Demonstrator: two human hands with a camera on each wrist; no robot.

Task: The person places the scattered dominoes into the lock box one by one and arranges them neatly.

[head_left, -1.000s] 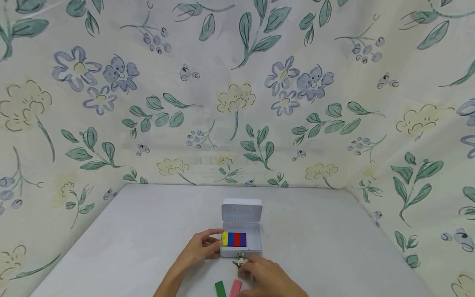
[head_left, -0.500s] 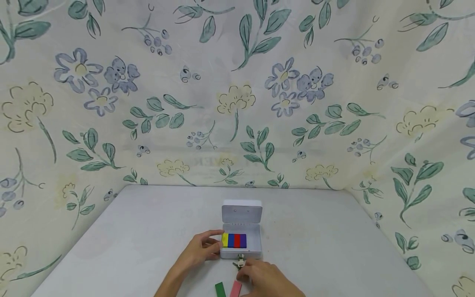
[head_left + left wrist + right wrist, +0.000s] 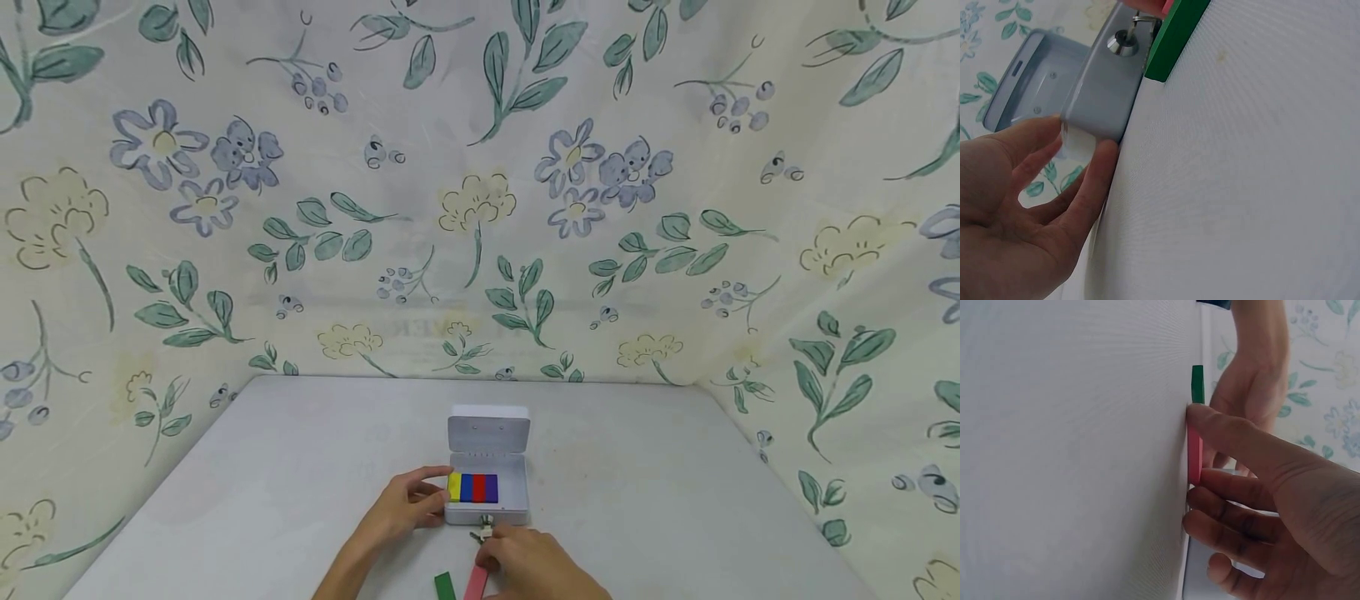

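Observation:
A small light-grey metal cash box (image 3: 513,492) stands with its lid (image 3: 489,433) raised. Inside, at its left, yellow, blue, red and purple blocks (image 3: 473,488) lie side by side. My left hand (image 3: 405,504) touches the box's left side with its fingertips, as the left wrist view also shows. In front of the box, my right hand (image 3: 540,567) holds a pink block (image 3: 1195,453) by its ends, between thumb and index finger, at table level. A green block (image 3: 445,586) lies just left of it.
Keys (image 3: 480,534) hang from the lock (image 3: 1123,43) on the box's front, close to my right fingers. The white table (image 3: 337,425) extends around the box. A floral cloth (image 3: 480,250) hangs behind the table and at both sides.
My right hand has shifted slightly toward the pink block, and its fingertips have come onto the block's far end. The left hand stays at the box.

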